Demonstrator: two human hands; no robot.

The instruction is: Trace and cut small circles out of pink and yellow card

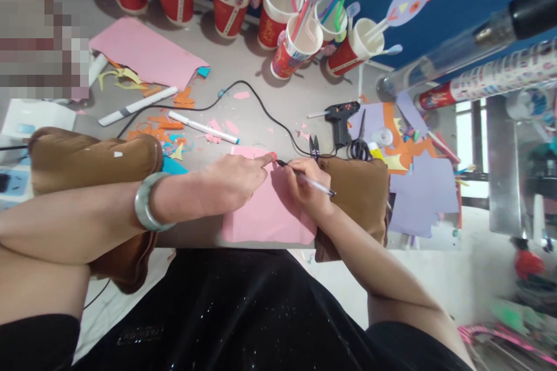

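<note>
One pink sheet (267,214) lies at lower centre of the frame, its surface unmarked as far as shows (drawing barely begun, I judge). Left hand (230,182) presses it flat, forefinger stretched out. Right hand (304,185) pinches a pen (307,179), long axis running lower right to upper left, tip toward the forefinger.

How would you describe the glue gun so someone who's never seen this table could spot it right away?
Start at the row of red paper cups along the table's far edge. Nearer the person, just right of centre, the black glue gun stands beside the black-handled scissors. It alone is pistol-shaped, with a black cord running leftward.
</note>
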